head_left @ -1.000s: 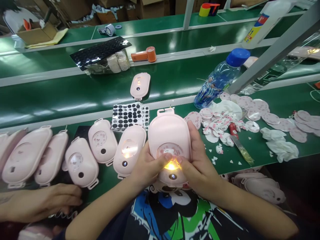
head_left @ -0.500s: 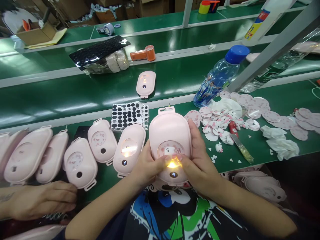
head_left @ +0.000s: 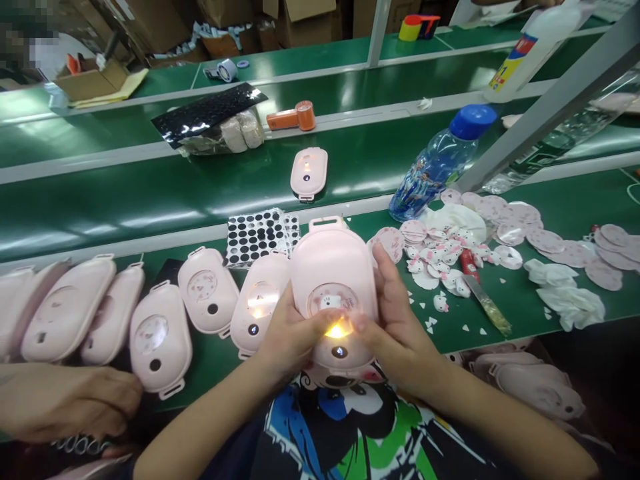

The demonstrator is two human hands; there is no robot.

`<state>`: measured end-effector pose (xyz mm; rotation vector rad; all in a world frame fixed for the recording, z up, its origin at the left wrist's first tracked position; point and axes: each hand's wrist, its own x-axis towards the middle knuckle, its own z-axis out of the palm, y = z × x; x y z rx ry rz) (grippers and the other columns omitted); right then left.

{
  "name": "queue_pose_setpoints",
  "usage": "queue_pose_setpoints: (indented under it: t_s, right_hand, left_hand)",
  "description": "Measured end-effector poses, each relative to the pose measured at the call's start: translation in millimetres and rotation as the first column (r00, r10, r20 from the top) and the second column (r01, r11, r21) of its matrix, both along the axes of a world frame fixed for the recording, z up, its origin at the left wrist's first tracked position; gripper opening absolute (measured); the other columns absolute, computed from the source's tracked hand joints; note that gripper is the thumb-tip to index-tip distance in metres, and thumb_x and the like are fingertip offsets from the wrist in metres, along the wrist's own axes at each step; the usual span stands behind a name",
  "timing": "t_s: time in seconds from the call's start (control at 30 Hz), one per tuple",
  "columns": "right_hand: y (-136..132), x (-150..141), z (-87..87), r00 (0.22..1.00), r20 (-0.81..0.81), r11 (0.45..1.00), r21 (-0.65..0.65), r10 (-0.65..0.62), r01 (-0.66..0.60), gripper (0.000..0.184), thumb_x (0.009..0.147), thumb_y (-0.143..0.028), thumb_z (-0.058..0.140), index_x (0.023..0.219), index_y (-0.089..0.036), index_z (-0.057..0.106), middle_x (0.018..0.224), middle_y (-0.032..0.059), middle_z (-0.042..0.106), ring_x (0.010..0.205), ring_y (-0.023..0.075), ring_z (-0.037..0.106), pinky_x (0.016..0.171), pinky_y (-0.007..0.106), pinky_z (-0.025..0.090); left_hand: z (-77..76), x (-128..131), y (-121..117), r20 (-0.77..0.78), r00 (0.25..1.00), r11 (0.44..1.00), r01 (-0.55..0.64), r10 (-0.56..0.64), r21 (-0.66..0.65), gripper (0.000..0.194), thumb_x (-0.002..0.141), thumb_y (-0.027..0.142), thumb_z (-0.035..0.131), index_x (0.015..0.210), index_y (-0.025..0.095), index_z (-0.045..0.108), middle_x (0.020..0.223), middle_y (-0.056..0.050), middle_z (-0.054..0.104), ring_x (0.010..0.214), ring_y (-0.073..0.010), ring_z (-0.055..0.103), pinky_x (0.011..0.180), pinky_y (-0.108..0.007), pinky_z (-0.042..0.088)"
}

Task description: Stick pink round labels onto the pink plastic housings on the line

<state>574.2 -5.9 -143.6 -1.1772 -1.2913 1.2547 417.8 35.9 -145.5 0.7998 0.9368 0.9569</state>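
Observation:
Close to my chest, a pink plastic case [head_left: 333, 257] is held between both hands, its strap loop at the top. My left hand [head_left: 297, 330] wraps its left side and my right hand [head_left: 395, 320] its right side. Both thumbs press near the lower rim of a round window with a printed sticker [head_left: 333, 300]. Yellow light glows between the thumbs, and a small dark display below it shows a lit digit. Touching or just behind my left hand lies a similar lit pink case [head_left: 263, 300]. Black round stickers on a sheet [head_left: 255, 235] lie beyond it.
More pink cases [head_left: 160, 337] line the bench at left, beside a co-worker's hand [head_left: 75, 400]. A lit case [head_left: 309, 175] lies on the green belt. At right are a blue-capped bottle [head_left: 443, 163], cat-face pieces [head_left: 440, 253], a red-handled knife [head_left: 483, 300] and crumpled tissue [head_left: 565, 293].
The lit case on the belt has moved to the right. The co-worker's hand has shifted left. My hands keep their hold on the case, with the thumbs still at the window's lower edge.

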Motion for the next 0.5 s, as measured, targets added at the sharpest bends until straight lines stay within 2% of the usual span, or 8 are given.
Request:
queue_pose_setpoints:
  t_s: [0.1, 0.17, 0.3, 0.37, 0.43, 0.5]
  right_hand:
    - [-0.6, 9.9, -1.2, 0.998, -0.058, 0.996, 0.09, -0.015, 0.02, 0.068, 0.092, -0.037, 0.049, 0.147, -0.04, 0.01, 0.145, 0.006, 0.035, 0.128, 0.0254, 0.044, 0.107, 0.054, 0.036]
    - [-3.6, 19.1, -4.7, 0.998, -0.046, 0.992, 0.115, -0.039, 0.044, 0.056, 0.094, -0.037, 0.046, 0.144, -0.038, 0.022, 0.139, 0.0072, 0.04, 0.122, 0.0248, 0.048, 0.105, 0.052, 0.038]
    - [-17.5, 35.8, -25.2, 0.997, -0.001, 0.991, 0.116, -0.072, 0.072, 0.044, 0.095, -0.032, 0.043, 0.139, -0.035, 0.034, 0.134, 0.0077, 0.048, 0.115, 0.0222, 0.055, 0.099, 0.043, 0.047]
    - [-27.1, 43.7, -42.2, 0.991, 0.069, 0.988, 0.114, -0.115, 0.106, 0.044, 0.095, -0.029, 0.043, 0.138, -0.035, 0.035, 0.132, 0.0076, 0.052, 0.113, 0.0206, 0.058, 0.095, 0.038, 0.05]
    - [-35.5, 52.9, -61.8, 0.961, 0.208, 0.979, 0.132, -0.18, 0.155, 0.045, 0.094, -0.028, 0.044, 0.138, -0.031, 0.036, 0.131, 0.0088, 0.054, 0.113, 0.0209, 0.059, 0.094, 0.036, 0.051]
    - [-40.2, 63.6, -81.4, 0.87, 0.405, 0.952, 0.235, -0.28, 0.197, 0.045, 0.091, -0.029, 0.048, 0.135, -0.027, 0.041, 0.126, 0.0103, 0.058, 0.109, 0.0232, 0.062, 0.089, 0.035, 0.055]
  left_hand:
    - [3.4, -19.5, 18.9, -0.033, 0.982, 0.982, -0.188, 0.188, 0.004, 0.045, 0.063, 0.027, 0.08, 0.103, 0.016, 0.062, 0.089, -0.006, 0.071, 0.075, -0.0204, 0.069, 0.066, -0.029, 0.059]
    - [9.0, -38.7, 39.7, -0.033, 0.96, 0.961, -0.277, 0.277, 0.015, 0.045, 0.06, 0.03, 0.081, 0.1, 0.016, 0.063, 0.087, -0.006, 0.071, 0.071, -0.0195, 0.068, 0.062, -0.028, 0.058]
    - [20.7, -72.4, 96.8, -0.077, 0.935, 0.932, -0.332, 0.345, 0.142, 0.039, 0.061, 0.031, 0.08, 0.093, 0.014, 0.064, 0.079, -0.004, 0.069, 0.066, -0.0181, 0.066, 0.057, -0.027, 0.056]
    - [22.1, -79.8, 129.7, -0.102, 0.905, 0.895, -0.382, 0.412, 0.231, 0.04, 0.058, 0.028, 0.08, 0.093, 0.015, 0.065, 0.077, -0.003, 0.068, 0.065, -0.0174, 0.064, 0.059, -0.028, 0.055]
    - [20.3, -81.4, 162.9, -0.103, 0.876, 0.863, -0.433, 0.47, 0.26, 0.044, 0.055, 0.024, 0.08, 0.096, 0.016, 0.064, 0.079, -0.002, 0.068, 0.068, -0.0177, 0.064, 0.065, -0.03, 0.055]
    - [16.7, -79.9, 195.0, -0.114, 0.874, 0.865, -0.436, 0.472, 0.247, 0.04, 0.058, 0.023, 0.078, 0.095, 0.016, 0.065, 0.082, -0.004, 0.069, 0.074, -0.0203, 0.065, 0.073, -0.035, 0.054]
